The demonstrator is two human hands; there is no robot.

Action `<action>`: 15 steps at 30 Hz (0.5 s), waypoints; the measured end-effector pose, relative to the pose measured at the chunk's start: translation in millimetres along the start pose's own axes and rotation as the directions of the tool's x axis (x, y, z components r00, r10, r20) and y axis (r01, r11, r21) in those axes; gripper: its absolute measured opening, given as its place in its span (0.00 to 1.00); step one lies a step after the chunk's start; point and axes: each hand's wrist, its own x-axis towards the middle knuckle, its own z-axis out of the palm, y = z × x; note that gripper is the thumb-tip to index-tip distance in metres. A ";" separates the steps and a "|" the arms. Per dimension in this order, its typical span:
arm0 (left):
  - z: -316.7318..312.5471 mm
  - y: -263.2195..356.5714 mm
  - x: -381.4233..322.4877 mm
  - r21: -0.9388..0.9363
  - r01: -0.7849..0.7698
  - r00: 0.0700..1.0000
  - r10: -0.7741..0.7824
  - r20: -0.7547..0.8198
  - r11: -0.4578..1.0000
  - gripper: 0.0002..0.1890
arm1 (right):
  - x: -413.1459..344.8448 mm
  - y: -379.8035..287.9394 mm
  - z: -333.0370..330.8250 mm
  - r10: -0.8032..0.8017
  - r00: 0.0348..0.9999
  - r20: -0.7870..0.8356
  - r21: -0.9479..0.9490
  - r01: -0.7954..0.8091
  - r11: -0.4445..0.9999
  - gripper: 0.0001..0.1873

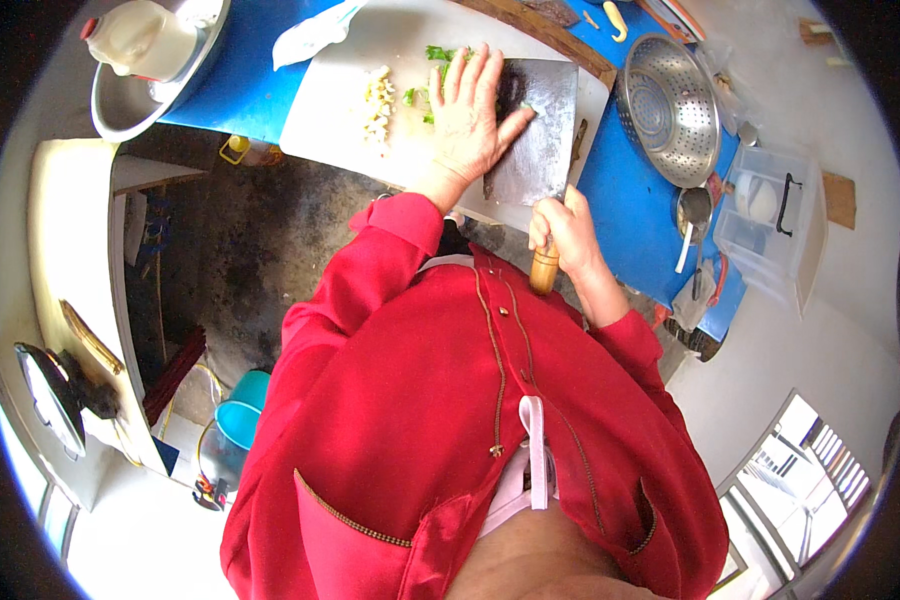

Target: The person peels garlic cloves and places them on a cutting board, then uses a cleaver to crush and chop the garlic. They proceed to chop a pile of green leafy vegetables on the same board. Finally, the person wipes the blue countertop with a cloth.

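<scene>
My right hand [570, 232] grips the wooden handle of a Chinese cleaver [532, 142]. Its broad steel blade lies over the right side of a white cutting board [330, 112], and looks roughly flat. My left hand [469, 124] is spread palm down, with its thumb at the blade and its fingers by chopped green leaves [439, 52]. What lies under the palm is hidden. Left of the fingers, a row of chopped pale pieces [379, 105], possibly garlic, rests on the board.
A steel colander [671, 109] stands right of the board on the blue tabletop [622, 195]. Beyond it are a small cup with a spoon [694, 210] and a clear plastic box [757, 195]. At upper left, a metal basin [112, 105] holds a plastic jug [142, 41]. A turquoise bucket [241, 409] stands low at left.
</scene>
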 end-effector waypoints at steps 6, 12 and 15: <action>-17.7 -59.0 4.4 0.034 0.105 0.974 -0.096 -0.205 0.994 0.18 | -20.7 12.3 -11.9 -0.124 0.990 -0.072 -0.279 0.099 0.955 0.08; -54.2 -77.1 -13.5 -0.071 0.287 0.956 -0.291 -0.049 0.955 0.11 | -28.7 -4.6 -37.4 -0.708 0.666 0.236 -0.964 0.253 -0.083 0.24; -61.7 -74.7 -17.1 0.004 0.197 0.975 -0.195 -0.108 0.980 0.20 | -21.2 -17.1 -49.6 -0.714 0.566 0.412 -0.911 0.279 -0.304 0.18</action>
